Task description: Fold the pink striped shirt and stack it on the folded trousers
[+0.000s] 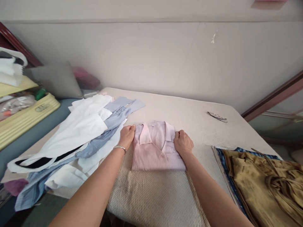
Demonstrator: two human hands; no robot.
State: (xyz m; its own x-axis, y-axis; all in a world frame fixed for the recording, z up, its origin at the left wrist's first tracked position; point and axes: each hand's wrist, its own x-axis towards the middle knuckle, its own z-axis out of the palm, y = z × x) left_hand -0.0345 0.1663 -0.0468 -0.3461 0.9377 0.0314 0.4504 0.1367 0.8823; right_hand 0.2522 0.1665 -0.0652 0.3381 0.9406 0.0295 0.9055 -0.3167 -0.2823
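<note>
As I look down, my left hand (pixel 127 135) and right hand (pixel 183 142) grip opposite side edges of the folded pink shirt (pixel 157 148), lying squarely between them, collar away from me.

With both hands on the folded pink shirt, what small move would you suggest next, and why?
Probably lift the pink shirt clear: it already lies folded square, collar up, with the left hand and right hand gripping its two sides.
</note>
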